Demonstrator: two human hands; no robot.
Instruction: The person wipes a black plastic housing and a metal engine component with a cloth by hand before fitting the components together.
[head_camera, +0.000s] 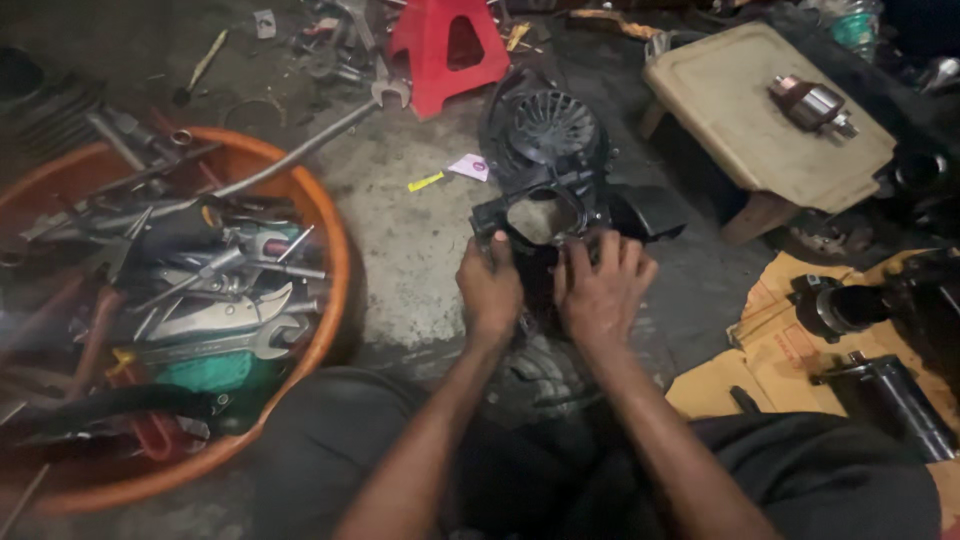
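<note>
Both hands grip the near rim of a black plastic fan housing (548, 190) on the concrete floor: left hand (490, 290) clasping its edge, right hand (600, 290) with fingers curled on it; housing stretches toward twelve o'clock.

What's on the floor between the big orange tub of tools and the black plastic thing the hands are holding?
Mostly bare concrete floor, seen from the head camera. Farther up, a yellow scrap and a pale paper scrap lie there.

A repair workshop: an orange tub (335, 240) full of wrenches (215, 340), a red jack stand (447, 50), and motor parts (812, 103) across the grimy concrete floor (410, 250).
</note>
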